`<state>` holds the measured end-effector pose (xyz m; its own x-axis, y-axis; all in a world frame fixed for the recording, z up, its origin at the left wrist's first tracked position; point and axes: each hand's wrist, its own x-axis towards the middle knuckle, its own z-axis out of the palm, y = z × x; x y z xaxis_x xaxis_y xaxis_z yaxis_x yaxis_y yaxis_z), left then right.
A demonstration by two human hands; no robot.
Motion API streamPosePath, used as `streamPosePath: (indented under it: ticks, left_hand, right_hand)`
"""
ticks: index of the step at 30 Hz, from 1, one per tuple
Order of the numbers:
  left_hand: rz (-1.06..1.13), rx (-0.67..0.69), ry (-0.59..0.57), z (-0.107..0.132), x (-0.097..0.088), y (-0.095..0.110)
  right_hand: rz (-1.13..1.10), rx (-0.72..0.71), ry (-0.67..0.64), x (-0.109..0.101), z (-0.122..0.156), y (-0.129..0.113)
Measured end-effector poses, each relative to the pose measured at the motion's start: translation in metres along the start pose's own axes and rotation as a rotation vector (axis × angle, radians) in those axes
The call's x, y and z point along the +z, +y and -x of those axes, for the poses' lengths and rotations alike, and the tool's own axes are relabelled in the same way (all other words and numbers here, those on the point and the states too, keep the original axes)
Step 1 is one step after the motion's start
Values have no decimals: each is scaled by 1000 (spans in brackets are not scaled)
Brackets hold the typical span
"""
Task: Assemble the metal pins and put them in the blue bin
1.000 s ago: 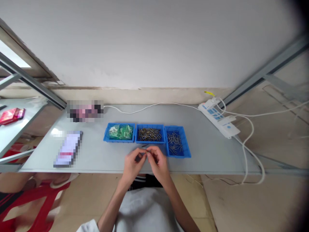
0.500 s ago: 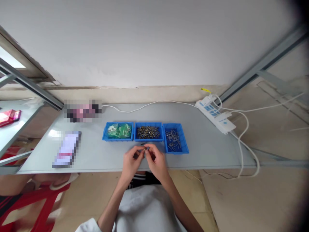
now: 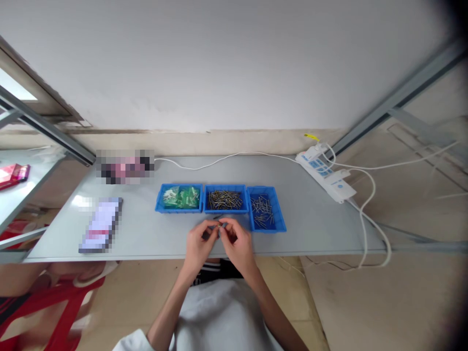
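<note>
My left hand (image 3: 199,242) and my right hand (image 3: 237,243) meet just in front of the middle blue bin, thumbs and forefingers pinched together. A tiny piece sits between the fingertips, too small and covered to name. Beyond the fingers, a thin dark piece (image 3: 218,216) shows near the middle bin (image 3: 225,212). Heaped in that bin are brass-and-dark slender metal pins (image 3: 224,200), perhaps screws. To its left, a blue bin (image 3: 179,211) holds green-tinted plastic bags (image 3: 182,197) of small pale parts. The right bin (image 3: 280,222) has loose silvery pins (image 3: 262,212) scattered inside.
A blurred-out phone-like object (image 3: 100,225) lies at the table's left, with a pixelated pinkish item (image 3: 126,167) behind it. A white power strip (image 3: 325,176) with cables stands at the back right. Someone's leg (image 3: 66,278) and a red stool (image 3: 47,312) show at lower left.
Almost nothing differs. Both hands stay pinched together at the same place, with only a slight shift of the fingers and of the camera.
</note>
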<state>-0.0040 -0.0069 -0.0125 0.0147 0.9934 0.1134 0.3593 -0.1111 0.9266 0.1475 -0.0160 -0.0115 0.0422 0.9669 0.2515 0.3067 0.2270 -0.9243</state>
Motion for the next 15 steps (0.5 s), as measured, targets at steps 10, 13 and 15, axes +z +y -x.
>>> streamPosePath:
  ticks: [10, 13, 15]
  left_hand:
    - [-18, 5, 7, 0, 0, -1]
    - [12, -6, 23, 0, 0, 1]
    - [70, -30, 45, 1, 0, 3]
  right_hand:
    - [18, -50, 54, 1, 2, 1]
    - [-7, -46, 80, 2, 2, -2]
    - [-5, -66, 120, 2, -2, -7]
